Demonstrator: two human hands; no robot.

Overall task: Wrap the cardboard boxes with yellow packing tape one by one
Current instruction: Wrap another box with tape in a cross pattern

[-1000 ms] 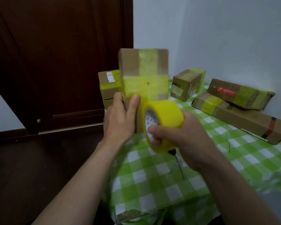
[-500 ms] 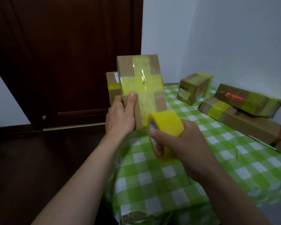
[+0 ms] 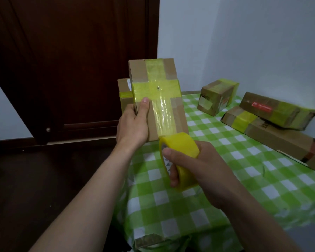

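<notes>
Cardboard box (image 3: pixel 179 115), upright over the desk (image 3: pixel 244 179) edge: our left grip (image 3: pixel 133 126) clasps its side for steadiness; our right grip (image 3: pixel 198 171) wraps the tape roll (image 3: pixel 180 144) below, holding the strip (image 3: pixel 164 115) taut.

Tape roll (image 3: pixel 182 146) lower along box (image 3: pixel 158 99)

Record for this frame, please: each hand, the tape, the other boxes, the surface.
left hand: holds upright brown cardboard box crossed with yellow tape
right hand: holds yellow packing tape roll
tape: strip runs from roll up box face
other boxes: small taped cardboard box; long taped box resting on longer box
surface: green-and-white checked tablecloth
</notes>
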